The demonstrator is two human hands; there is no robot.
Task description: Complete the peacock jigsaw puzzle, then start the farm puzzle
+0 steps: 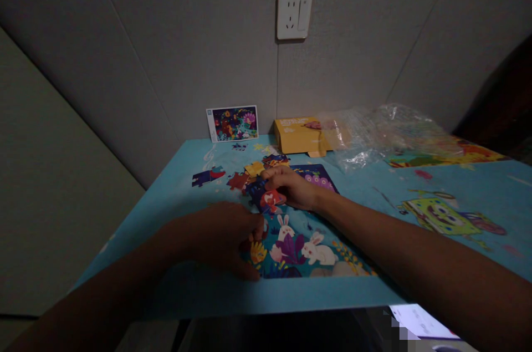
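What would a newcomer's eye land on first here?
Probably the colourful puzzle in the middle of the blue table, with the left hand and right hand at it. Next, the yellow box near the wall, clear plastic on its right. Above them, the white socket stands out.

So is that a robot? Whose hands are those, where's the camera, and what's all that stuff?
No robot here! Those are a person's left hand and right hand. The camera is worn on their head, looking forward and down.

On the blue table lies a partly joined jigsaw puzzle with white rabbits. Loose pieces lie by its far left corner. Farther back are a picture card, a yellow box and clear plastic wrapping.

The left hand is at the puzzle's near left edge. The right hand is near the loose pieces; it's too dim to tell whether either hand grips one.
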